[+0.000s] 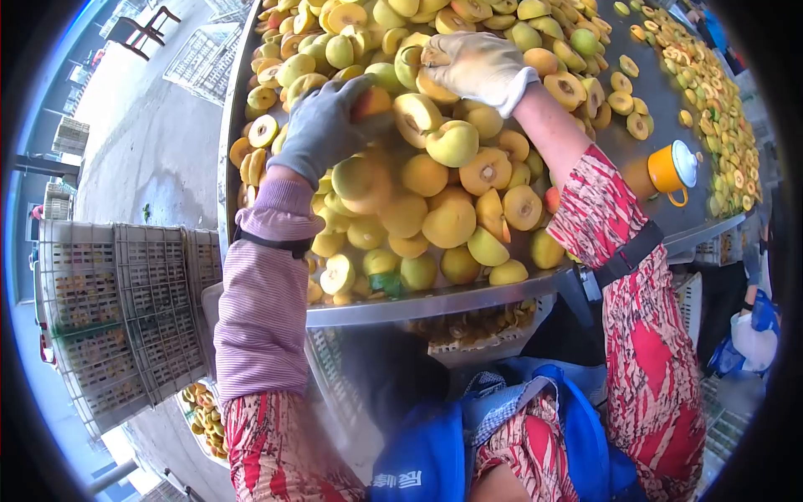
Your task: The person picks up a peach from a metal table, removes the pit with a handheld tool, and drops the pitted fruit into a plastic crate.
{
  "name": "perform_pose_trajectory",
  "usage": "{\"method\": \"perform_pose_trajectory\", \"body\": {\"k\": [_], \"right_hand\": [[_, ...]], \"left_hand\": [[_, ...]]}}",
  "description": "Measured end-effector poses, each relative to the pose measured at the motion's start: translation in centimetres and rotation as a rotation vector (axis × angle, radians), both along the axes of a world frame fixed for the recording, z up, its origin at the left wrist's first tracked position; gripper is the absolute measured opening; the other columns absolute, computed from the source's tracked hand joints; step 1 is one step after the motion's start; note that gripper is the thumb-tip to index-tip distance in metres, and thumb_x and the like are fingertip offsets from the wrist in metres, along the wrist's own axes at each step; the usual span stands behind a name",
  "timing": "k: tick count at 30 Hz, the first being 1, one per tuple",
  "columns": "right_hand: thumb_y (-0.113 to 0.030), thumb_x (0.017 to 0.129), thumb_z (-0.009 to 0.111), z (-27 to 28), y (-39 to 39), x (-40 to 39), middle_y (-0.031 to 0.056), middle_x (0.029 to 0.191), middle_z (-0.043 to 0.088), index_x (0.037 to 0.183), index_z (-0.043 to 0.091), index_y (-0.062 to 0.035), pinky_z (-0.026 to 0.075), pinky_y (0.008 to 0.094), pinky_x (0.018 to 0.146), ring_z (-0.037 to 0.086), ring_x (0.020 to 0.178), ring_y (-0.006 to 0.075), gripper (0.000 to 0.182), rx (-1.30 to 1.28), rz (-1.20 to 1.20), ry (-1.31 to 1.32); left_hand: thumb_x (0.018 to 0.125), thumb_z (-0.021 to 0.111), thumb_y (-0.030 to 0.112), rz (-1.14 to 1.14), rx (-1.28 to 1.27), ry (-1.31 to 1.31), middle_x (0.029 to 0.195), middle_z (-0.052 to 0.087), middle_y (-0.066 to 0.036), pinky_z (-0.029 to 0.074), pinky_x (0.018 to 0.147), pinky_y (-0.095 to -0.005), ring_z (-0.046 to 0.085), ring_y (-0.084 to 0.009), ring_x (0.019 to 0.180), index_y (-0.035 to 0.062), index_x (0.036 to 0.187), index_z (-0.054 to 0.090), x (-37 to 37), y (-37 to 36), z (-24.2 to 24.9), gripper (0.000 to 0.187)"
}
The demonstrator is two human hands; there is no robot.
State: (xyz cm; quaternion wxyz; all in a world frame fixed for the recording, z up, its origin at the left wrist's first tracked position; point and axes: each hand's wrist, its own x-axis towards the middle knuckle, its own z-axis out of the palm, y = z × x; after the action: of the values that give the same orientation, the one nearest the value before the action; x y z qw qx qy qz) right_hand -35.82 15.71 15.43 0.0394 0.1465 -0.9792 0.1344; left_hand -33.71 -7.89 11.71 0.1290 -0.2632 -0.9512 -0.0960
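Observation:
Halved and whole yellow-green fruits (pixel 452 222) are heaped on a metal table (pixel 418 308). My left hand (pixel 326 121), in a grey glove, has its fingers curled around a reddish-orange fruit (pixel 372 104) at the left part of the heap. Just to the right, my right hand (pixel 477 67), in a pale, stained glove, is closed at the top of the heap. Its fingertips press on a yellow-green fruit (pixel 407 65). Fruit halves with brown pits lie cut side up below both hands.
An orange mug (pixel 667 171) with a white lid stands at the table's right. Another fruit pile (pixel 719 117) lies beyond it. Stacked plastic crates (pixel 121 309) stand left of the table, and a chair (pixel 138 35) is at the upper left.

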Motion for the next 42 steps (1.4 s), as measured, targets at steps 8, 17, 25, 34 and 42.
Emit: {"method": "perform_pose_trajectory", "body": {"k": [8,17,25,34,42], "right_hand": [[-0.044,0.086,0.056,-3.9,-2.1,2.6,0.0084,0.095,0.067,0.101,0.063,-0.0172,0.049,0.0387,0.081,0.063,0.091,0.0295,0.031,-0.098,0.292,0.241],[-0.021,0.091,0.062,-2.8,4.5,17.1,0.0079,0.09,0.064,0.102,0.056,-0.0007,0.05,0.0281,0.074,0.065,0.084,0.0191,0.023,-0.97,0.126,0.248],[-0.016,0.094,0.056,-5.1,6.1,31.6,0.0022,0.077,0.06,0.106,0.057,-0.002,0.048,0.0215,0.057,0.056,0.066,0.0069,0.019,-1.41,-0.235,-0.392],[-0.017,0.087,0.061,-7.7,2.7,37.3,0.0113,0.098,0.066,0.117,0.053,-0.0025,0.048,0.0331,0.078,0.064,0.089,0.0246,0.034,-0.891,-0.133,-0.249],[-0.014,0.089,0.058,-12.4,2.8,40.9,0.0151,0.103,0.064,0.112,0.053,-0.0002,0.049,0.033,0.079,0.061,0.098,0.026,0.027,-1.329,-0.135,-0.553]], "left_hand": [[0.082,0.067,0.033,0.207,0.081,0.033,0.106,0.064,-0.015,0.047,0.086,-0.0399,0.061,-0.031,0.098,0.0127,0.122,0.058,7.7,-4.3,-1.6,0.046],[0.073,0.069,0.034,-0.047,-0.204,0.121,0.117,0.055,-0.014,0.043,0.084,-0.0459,0.055,-0.0329,0.106,0.0174,0.136,0.042,17.8,7.6,-2.4,0.07],[0.071,0.067,0.022,0.098,-0.01,-0.016,0.106,0.058,-0.015,0.048,0.075,-0.0465,0.06,-0.0348,0.091,0.0175,0.128,0.048,18.5,10.5,-1.3,0.06],[0.089,0.058,0.023,0.095,2.014,-1.173,0.1,0.061,-0.01,0.047,0.081,-0.0342,0.058,-0.0226,0.094,0.0029,0.114,0.054,31.6,13.2,-5.1,0.032],[0.094,0.047,0.044,0.052,2.305,-1.268,0.107,0.059,-0.012,0.047,0.09,-0.0395,0.057,-0.027,0.098,0.0049,0.114,0.054,35.0,10.9,-8.5,0.045]]}}
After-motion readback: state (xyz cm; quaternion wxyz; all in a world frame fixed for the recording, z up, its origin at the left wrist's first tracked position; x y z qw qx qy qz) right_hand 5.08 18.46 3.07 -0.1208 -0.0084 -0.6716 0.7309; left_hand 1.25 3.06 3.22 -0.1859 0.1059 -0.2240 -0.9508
